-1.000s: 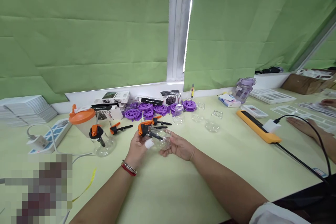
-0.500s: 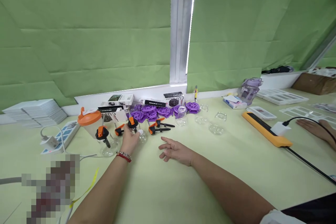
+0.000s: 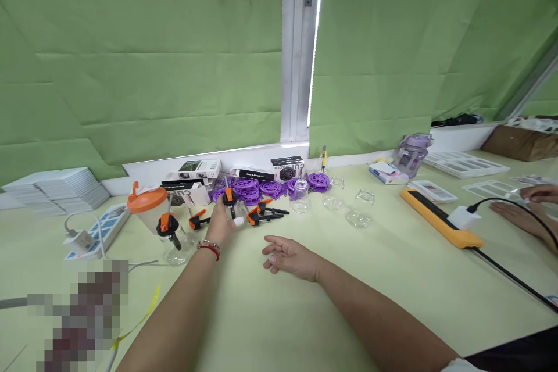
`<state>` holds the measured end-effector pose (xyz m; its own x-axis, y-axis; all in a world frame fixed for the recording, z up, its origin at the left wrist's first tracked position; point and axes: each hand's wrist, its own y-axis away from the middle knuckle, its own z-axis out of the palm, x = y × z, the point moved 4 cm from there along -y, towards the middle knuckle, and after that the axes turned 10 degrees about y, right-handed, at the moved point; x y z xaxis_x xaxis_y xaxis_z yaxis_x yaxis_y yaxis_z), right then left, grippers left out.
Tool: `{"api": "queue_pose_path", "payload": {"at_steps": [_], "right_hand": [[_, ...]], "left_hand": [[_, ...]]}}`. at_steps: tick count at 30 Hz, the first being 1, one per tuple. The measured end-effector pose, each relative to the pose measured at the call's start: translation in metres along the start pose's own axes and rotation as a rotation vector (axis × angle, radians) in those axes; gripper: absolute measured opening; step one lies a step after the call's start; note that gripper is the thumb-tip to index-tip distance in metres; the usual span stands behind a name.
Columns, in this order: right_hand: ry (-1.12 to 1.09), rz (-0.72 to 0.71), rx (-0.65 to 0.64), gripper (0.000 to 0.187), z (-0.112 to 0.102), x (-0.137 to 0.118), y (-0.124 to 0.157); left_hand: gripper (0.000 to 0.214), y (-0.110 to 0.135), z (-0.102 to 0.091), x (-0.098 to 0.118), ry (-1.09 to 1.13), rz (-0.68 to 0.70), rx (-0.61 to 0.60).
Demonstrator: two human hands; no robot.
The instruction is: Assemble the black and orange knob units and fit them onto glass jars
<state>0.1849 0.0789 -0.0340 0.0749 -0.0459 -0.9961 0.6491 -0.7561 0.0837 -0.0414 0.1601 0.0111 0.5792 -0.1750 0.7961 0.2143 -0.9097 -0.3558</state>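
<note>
My left hand (image 3: 219, 225), with a red and silver bracelet at the wrist and a white wrap on one finger, is closed on a clear glass piece carrying an orange and black clamp (image 3: 229, 197), held near the back of the table. My right hand (image 3: 290, 256) rests on the pale green table (image 3: 349, 290) with fingers loosely spread and nothing in it. A second clear glass piece with a clamp (image 3: 171, 231) stands left of my left hand. Loose orange clamps (image 3: 261, 213) lie just right of it.
Purple plastic wheels (image 3: 261, 187), small boxes (image 3: 196, 170) and clear glass cups (image 3: 357, 218) sit along the back. An orange-lidded cup (image 3: 146, 206) and power strip (image 3: 98, 231) are left. An orange power strip (image 3: 440, 216) with black cable and another person's hands (image 3: 525, 215) are right.
My left hand carried the clamped glass piece away from my right hand to the back left. My right hand let go and now rests open on the table.
</note>
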Motion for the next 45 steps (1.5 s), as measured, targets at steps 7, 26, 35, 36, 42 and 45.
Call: {"api": "queue_pose_path", "payload": {"at_steps": [7,26,35,36,42,45], "right_hand": [[0.007,-0.005,-0.006,0.077,-0.001,0.004,-0.001],[0.023,0.008,-0.002,0.070,0.000,0.001,-0.001],[0.061,0.009,-0.014,0.067,-0.001,0.004,-0.001],[0.063,0.009,-0.014,0.067,-0.002,0.004,-0.002],[0.066,0.013,-0.010,0.062,0.000,0.003,-0.001],[0.059,-0.022,0.003,0.059,0.001,0.006,-0.003]], "left_hand": [[0.064,-0.010,-0.021,-0.016,-0.440,-0.123,-0.093],[0.037,-0.019,-0.018,-0.040,-0.772,-0.197,-0.192],[0.043,-0.012,-0.030,-0.010,-0.770,-0.055,-0.034],[0.042,-0.012,-0.032,-0.007,-0.766,-0.040,-0.005],[0.036,-0.011,-0.041,0.018,-0.717,0.047,0.148],[0.038,-0.001,-0.047,0.040,-0.630,0.254,0.270]]}}
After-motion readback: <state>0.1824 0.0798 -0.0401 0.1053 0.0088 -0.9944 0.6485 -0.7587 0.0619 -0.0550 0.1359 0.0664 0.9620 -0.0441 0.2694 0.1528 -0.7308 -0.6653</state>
